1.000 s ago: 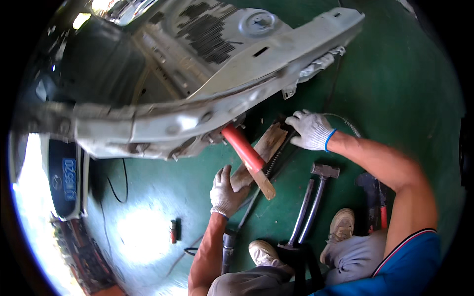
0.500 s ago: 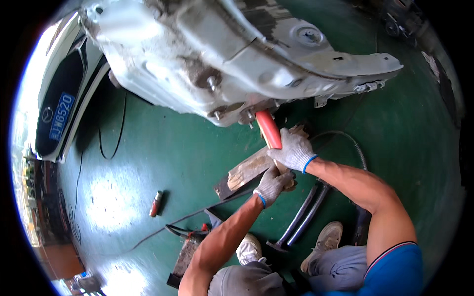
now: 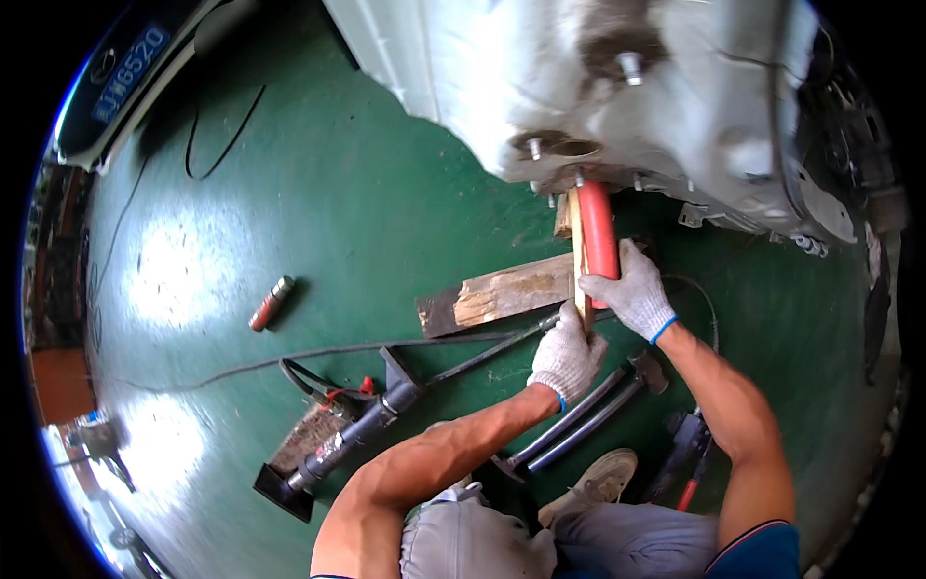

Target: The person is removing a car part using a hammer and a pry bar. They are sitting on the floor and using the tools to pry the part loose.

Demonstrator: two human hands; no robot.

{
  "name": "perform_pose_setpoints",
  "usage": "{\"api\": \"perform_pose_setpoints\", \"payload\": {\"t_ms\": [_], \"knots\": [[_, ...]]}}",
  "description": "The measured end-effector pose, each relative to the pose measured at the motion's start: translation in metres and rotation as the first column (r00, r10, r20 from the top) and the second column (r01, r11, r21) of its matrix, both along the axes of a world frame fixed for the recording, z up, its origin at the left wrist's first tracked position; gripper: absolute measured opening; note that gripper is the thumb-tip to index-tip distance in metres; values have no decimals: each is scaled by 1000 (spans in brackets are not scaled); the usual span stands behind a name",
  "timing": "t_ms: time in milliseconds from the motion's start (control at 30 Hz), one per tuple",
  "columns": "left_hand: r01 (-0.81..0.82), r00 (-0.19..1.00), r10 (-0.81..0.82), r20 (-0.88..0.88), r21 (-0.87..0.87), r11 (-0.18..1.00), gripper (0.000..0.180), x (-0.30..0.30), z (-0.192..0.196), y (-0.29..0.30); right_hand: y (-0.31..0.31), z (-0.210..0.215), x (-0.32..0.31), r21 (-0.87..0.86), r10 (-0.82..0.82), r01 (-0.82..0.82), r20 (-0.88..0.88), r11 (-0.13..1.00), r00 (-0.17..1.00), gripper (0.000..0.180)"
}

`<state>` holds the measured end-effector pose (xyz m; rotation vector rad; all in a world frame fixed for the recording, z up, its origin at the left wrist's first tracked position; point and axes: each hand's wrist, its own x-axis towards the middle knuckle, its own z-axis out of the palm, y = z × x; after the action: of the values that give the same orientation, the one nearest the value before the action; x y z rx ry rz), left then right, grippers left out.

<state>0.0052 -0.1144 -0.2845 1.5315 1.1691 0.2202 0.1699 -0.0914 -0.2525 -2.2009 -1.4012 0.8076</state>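
My right hand [image 3: 639, 292], in a white knit glove with a blue cuff, grips a red cylinder [image 3: 598, 232] near its lower end. The cylinder's upper end meets the studded underside of the white car body [image 3: 463, 87]; whether it presses there I cannot tell. Alongside the cylinder runs a thin wooden strip [image 3: 579, 251]. My left hand [image 3: 567, 359], gloved the same way, is closed around the strip's lower end. A thick, splintered wooden beam [image 3: 516, 291] lies on the floor behind the hands.
Two hammers [image 3: 584, 420] lie below my hands, near my shoe [image 3: 593, 485]. To the left rest a black steel tool [image 3: 376, 415] and a hose [image 3: 231, 376]. Farther left lies a small red canister [image 3: 271, 304]. Another car [image 3: 135, 72] stands at the upper left.
The view has shifted, bringing the white body's underside closer. The red cylinder now stands straighter in the picture, and more of the wooden strip shows beside it. Both hands keep their holds.
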Motion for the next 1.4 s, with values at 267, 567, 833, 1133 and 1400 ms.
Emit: {"api": "perform_pose_setpoints", "payload": {"t_ms": [267,567,833,1133,1400], "knots": [[86,942,59,330,-407,909,37,-10,-31,21,-16,-24,-7,63,-141,216,-573,974,807,45],[127,909,26,416,-335,934,53,-20,-42,22,-76,-12,-21,-175,-270,210,-718,962,642,53],[237,832,119,542,-541,807,58,-31,-31,34,-84,1,-32,-468,-493,163,-782,869,382,49],[222,785,194,589,-559,799,40,-21,-28,31,-178,4,-42,-520,-505,-91,-850,849,152,50],[108,815,315,486,-662,741,45,-7,-4,13,-228,22,-4,-584,-548,-37,-780,811,303,42]]}}
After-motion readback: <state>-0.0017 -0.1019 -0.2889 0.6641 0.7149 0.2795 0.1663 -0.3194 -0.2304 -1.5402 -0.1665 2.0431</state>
